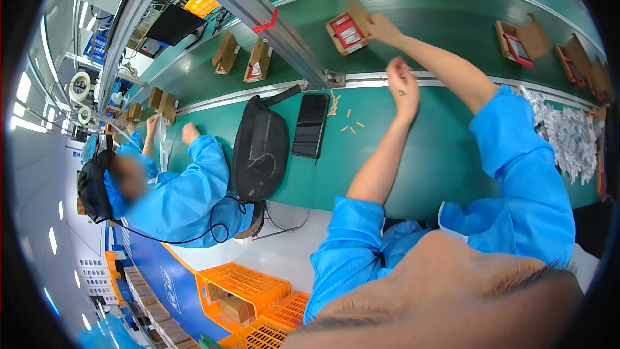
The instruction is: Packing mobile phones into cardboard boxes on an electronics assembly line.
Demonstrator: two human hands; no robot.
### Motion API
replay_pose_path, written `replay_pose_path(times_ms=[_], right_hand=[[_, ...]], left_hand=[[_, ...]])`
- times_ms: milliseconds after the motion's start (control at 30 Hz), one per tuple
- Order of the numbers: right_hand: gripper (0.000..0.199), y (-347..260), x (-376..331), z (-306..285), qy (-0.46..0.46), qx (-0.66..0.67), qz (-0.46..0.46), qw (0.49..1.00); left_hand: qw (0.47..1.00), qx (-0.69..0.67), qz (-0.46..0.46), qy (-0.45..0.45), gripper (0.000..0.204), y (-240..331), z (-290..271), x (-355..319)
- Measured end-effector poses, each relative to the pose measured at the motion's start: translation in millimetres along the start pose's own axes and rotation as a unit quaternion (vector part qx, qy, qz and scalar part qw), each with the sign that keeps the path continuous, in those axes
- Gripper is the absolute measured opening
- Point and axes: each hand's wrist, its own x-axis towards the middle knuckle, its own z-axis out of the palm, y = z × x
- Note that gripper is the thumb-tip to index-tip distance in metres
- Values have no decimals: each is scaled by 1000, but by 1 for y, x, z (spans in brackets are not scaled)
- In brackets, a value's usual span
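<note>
My right hand (385, 31) reaches across the green conveyor, its fingers closed at the raised lid (357, 10) of a small cardboard box. Inside that box lies a red-and-white packet (347, 30). My left hand (403, 88) is raised over the belt's near rail, beside the right forearm. Its fingers are loosely bent and apart, with nothing plainly held; a small dark mark shows near the palm. On the green table to its left lie several thin tan sticks or strips (349, 126), a black phone-like device or wallet (310, 125) and a black bag (261, 147).
More open boxes (516, 45) stand on the conveyor at right, others (258, 61) at left. Crumpled clear-grey packets (565, 132) are heaped at my right. A metal post (258, 16) slants over the belt. A co-worker (187, 187) sits at left; orange crates (248, 287) stand below.
</note>
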Motion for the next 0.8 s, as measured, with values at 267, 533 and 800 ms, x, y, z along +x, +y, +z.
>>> replay_pose_path(times_ms=[267, 533, 800], right_hand=[[39, -37, -139, -82, 50, -248, -259, 932], [29, -6, -148, -102, 132, -171, -156, 964], [39, 61, -180, -150, 85, 148, 197, 965]], left_hand=[[960, -258, -88, 59, 49, 28, -7, 15], [881, -427, -186, -82, 56, 20, -30, 18], [878, -425, -193, -101, 40, 30, -16, 12]])
